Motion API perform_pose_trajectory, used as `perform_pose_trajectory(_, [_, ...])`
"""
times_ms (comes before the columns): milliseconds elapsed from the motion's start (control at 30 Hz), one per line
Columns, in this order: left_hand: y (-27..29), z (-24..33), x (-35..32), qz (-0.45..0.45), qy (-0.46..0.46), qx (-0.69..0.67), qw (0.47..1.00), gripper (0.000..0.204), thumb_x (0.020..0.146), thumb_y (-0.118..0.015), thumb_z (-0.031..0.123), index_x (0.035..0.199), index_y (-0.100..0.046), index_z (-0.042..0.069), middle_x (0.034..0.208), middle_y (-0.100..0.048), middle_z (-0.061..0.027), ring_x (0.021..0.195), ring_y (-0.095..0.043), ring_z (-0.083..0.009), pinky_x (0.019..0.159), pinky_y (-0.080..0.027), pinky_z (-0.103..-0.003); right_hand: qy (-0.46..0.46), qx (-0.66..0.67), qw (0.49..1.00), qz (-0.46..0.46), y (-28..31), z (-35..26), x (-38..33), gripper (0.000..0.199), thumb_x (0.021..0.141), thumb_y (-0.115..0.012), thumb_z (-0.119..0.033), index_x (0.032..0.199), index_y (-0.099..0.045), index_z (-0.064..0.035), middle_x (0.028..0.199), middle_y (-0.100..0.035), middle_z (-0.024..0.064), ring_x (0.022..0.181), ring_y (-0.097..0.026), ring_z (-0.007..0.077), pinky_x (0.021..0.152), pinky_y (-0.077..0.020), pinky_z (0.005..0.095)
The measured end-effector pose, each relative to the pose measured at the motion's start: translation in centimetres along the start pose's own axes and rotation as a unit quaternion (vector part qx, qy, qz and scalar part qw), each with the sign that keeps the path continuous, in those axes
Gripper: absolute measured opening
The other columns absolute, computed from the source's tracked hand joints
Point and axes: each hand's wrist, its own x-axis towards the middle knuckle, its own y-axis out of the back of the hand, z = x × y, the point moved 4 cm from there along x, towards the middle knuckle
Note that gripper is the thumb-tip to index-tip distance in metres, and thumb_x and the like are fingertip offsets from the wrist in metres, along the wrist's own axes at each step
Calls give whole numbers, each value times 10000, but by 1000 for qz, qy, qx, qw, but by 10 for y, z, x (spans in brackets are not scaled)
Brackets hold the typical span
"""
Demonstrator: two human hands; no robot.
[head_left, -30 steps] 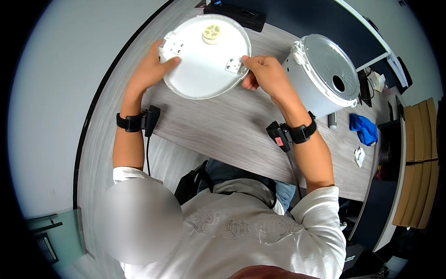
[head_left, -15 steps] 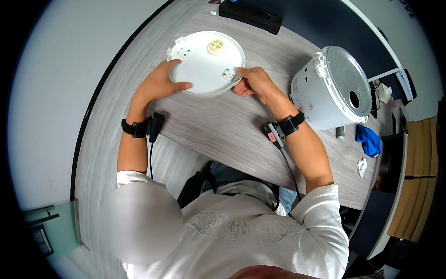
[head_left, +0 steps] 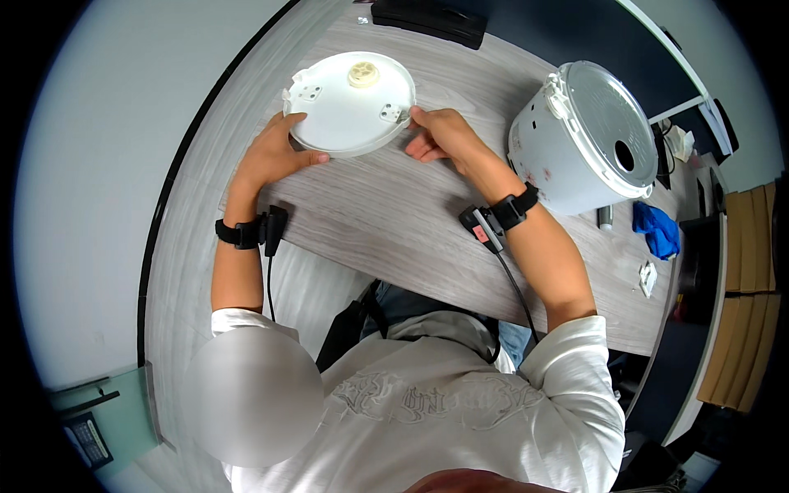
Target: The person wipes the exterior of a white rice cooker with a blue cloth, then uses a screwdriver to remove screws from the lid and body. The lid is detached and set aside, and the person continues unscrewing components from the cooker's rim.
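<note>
The white lid (head_left: 349,123) is over the far left part of the bench (head_left: 370,214), flat side up, with a cream knob (head_left: 363,76) near its far edge; whether it touches the bench I cannot tell. The left hand (head_left: 274,154) has thumb and forefinger spread wide against the lid's left and near rim. The right hand (head_left: 448,135) meets the right rim at the thumb side, its other fingers loosely curled below; whether either hand grips firmly I cannot tell. To the right stands a white bucket (head_left: 559,156), its clear top tilted toward the right and pierced by a round hole (head_left: 624,155). Beyond the lid lies a black case (head_left: 429,23); right of the bucket, a blue cloth (head_left: 657,231) and, nearer, a small white piece (head_left: 648,280)
</note>
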Motion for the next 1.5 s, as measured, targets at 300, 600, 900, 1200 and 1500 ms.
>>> perform_pose_trajectory(300, [-1,30,-13,97,-5,93,991,853,720,-867,488,1359,-567,8,1393,-562,-236,1274,-553,-386,1041,-464,-459,101,-224,968,56,70,25,-124,184,909,-714,-135,1007,-715,21,740,-646,22,680,-579,112,647,-473,280])
perform_pose_trajectory(600, [8,128,-30,168,-174,41,969,612,812,-825,283,1328,-596,45,1301,-636,-176,1170,-626,-330,971,-492,-414,46,-380,866,322,196,52,-241,254,842,-762,-282,904,-738,-37,869,-731,127,818,-701,297,708,-528,398])
perform_pose_trajectory(900, [-45,261,-47,74,-302,-160,937,378,812,-791,45,1180,-703,48,1105,-741,-72,1022,-680,-174,876,-499,-299,-110,-459,804,362,256,85,-218,765,805,-800,-398,1372,-468,-5,1231,-642,253,1091,-658,393,869,-538,475])
perform_pose_trajectory(1200, [-56,319,-28,109,-382,-206,894,271,831,-773,33,1099,-730,34,985,-761,-74,889,-686,-138,806,-493,-271,-86,-447,840,296,276,102,-204,635,839,-759,-280,1323,-466,7,1072,-700,252,1037,-679,407,870,-538,457])
perform_pose_trajectory(1500, [-62,340,-16,120,-425,-207,873,236,812,-750,-25,1039,-738,35,877,-736,-70,802,-650,-155,756,-508,-279,86,-242,835,487,331,84,-273,448,818,-750,-174,1218,-598,-42,851,-660,140,754,-646,257,685,-495,360])
